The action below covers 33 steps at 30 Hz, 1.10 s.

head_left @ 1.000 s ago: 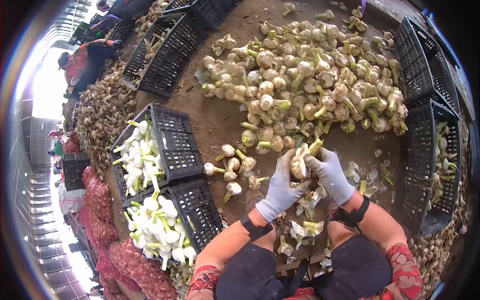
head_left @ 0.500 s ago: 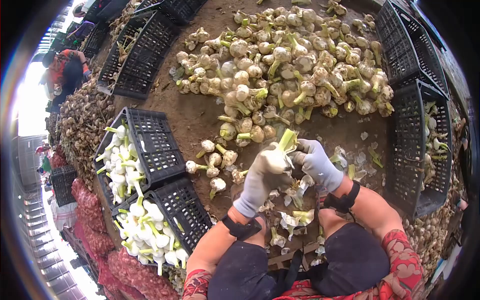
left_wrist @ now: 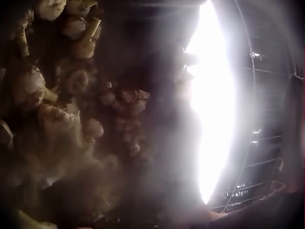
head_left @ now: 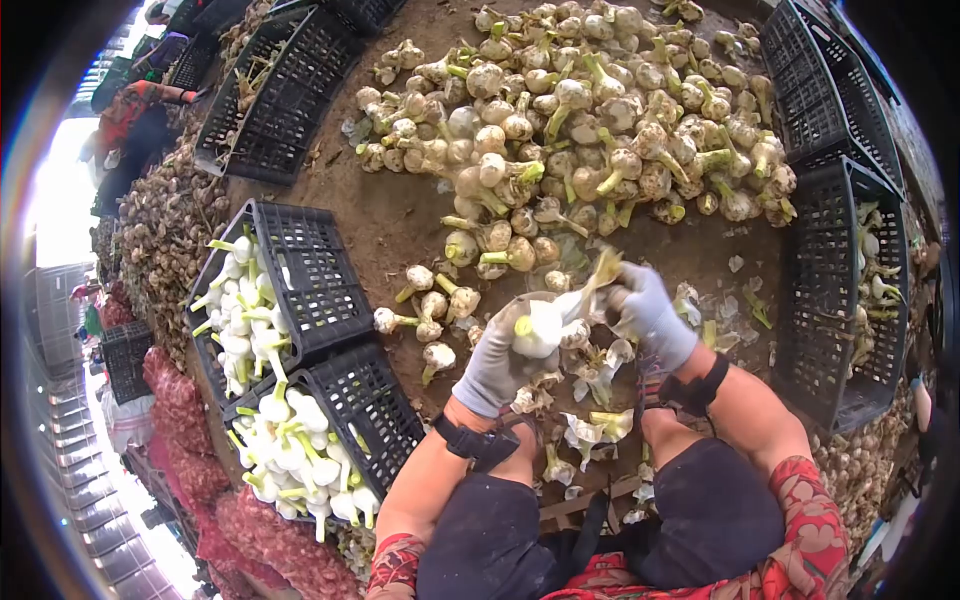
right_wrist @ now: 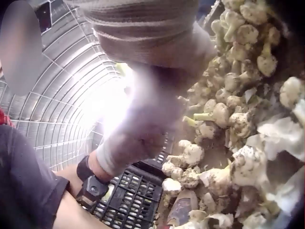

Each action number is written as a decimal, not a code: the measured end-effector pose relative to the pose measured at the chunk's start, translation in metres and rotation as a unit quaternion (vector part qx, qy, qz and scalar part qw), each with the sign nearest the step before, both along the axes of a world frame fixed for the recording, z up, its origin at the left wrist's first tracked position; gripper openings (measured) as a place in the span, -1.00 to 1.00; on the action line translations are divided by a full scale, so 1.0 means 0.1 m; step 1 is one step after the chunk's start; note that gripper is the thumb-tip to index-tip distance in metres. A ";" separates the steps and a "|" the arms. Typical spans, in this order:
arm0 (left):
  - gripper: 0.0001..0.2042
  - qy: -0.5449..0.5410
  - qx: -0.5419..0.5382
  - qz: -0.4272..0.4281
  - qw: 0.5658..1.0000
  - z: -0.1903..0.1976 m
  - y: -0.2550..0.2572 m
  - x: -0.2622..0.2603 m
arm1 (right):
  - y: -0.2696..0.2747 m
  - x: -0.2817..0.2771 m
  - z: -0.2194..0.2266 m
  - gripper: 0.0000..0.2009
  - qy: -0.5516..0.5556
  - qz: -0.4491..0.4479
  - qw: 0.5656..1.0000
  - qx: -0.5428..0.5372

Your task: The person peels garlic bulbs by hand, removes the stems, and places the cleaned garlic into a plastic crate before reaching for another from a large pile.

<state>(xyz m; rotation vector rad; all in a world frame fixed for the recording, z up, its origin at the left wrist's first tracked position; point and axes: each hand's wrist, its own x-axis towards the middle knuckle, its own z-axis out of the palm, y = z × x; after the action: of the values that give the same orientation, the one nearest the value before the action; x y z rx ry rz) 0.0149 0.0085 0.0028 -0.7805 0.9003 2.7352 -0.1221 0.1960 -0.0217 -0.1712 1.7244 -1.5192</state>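
Observation:
My left hand (head_left: 488, 368), in a pale grey work glove, grips a garlic bulb (head_left: 541, 330). The bulb's side is clean and white, and its cut green stem faces up toward the head camera. My gloved right hand (head_left: 652, 316) pinches a strip of dry outer skin (head_left: 600, 275) that stretches off the bulb's right side. In the right wrist view, the right glove (right_wrist: 147, 36) fills the top, with the blurred left glove below it. The left wrist view is dark and shows unpeeled garlic bulbs (left_wrist: 29, 88).
A large heap of soil-stained garlic (head_left: 600, 120) lies ahead. Black crates (head_left: 310, 275) of white garlic stand at left, another crate (head_left: 815, 290) at right. Peeled skins (head_left: 590, 435) litter the ground between my feet. Red net sacks (head_left: 180, 420) and a bending person (head_left: 135, 130) are farther left.
The bulb has turned in my left hand, from stem up and soiled to white side showing. My right hand has drawn a strip of skin away from it. The head view has shifted.

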 end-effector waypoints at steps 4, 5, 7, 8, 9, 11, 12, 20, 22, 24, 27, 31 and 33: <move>-0.43 -0.025 0.031 -0.046 0.998 0.08 -0.03 0.01 | 0.56 -0.48 -0.44 -0.64 0.409 0.101 0.850 0.315; -0.44 -0.042 0.028 -0.047 0.998 0.07 -0.08 0.04 | 0.63 -0.53 -0.37 -0.53 0.387 0.160 0.811 0.409; -0.45 -0.060 0.023 -0.045 0.997 0.03 -0.15 0.10 | 0.78 -0.60 -0.20 -0.23 0.344 0.250 0.765 0.484; -0.43 -0.059 -0.006 -0.037 0.998 0.00 -0.18 0.13 | 0.79 -0.54 -0.17 -0.23 0.342 0.253 0.765 0.484; -0.41 -0.056 -0.034 -0.029 0.997 -0.03 -0.19 0.14 | 0.76 -0.47 -0.13 -0.25 0.365 0.215 0.818 0.390; -0.40 -0.047 -0.073 -0.018 0.996 0.01 -0.17 0.12 | 0.54 -0.33 0.18 -0.31 0.253 0.150 0.938 0.183; -0.40 -0.047 -0.072 -0.020 0.996 0.07 -0.14 0.08 | 0.33 -0.23 0.36 -0.35 0.114 0.119 0.984 0.068; -0.56 -0.005 -0.157 -0.065 0.986 0.03 -0.07 0.07 | -0.30 0.05 0.52 -0.62 -0.177 0.154 0.967 -0.096; -0.57 0.015 -0.130 -0.070 0.989 0.04 -0.07 0.08 | -0.22 0.05 0.25 -0.72 -0.236 0.147 0.952 -0.124; -0.54 -0.038 -0.085 -0.074 0.993 0.04 -0.07 0.06 | -0.16 0.06 0.06 -0.77 -0.292 0.113 0.922 -0.226; -0.46 -0.038 -0.104 -0.071 0.991 0.09 -0.04 -0.01 | -0.09 0.06 0.45 -0.76 -0.230 0.104 0.955 -0.154; -0.44 -0.019 -0.243 -0.067 0.967 0.09 0.02 -0.02 | -0.12 0.28 0.56 -0.80 0.203 0.137 0.969 -0.014; -0.46 -0.030 -0.240 -0.026 0.970 0.13 0.08 -0.05 | -0.17 0.31 0.54 -0.82 0.290 0.129 0.948 0.028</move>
<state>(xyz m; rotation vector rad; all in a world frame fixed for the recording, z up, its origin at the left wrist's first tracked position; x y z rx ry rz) 0.0100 0.0166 0.0153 -0.8884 1.5727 2.4543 -0.0915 0.1791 0.0324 -0.8531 2.0892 -1.2947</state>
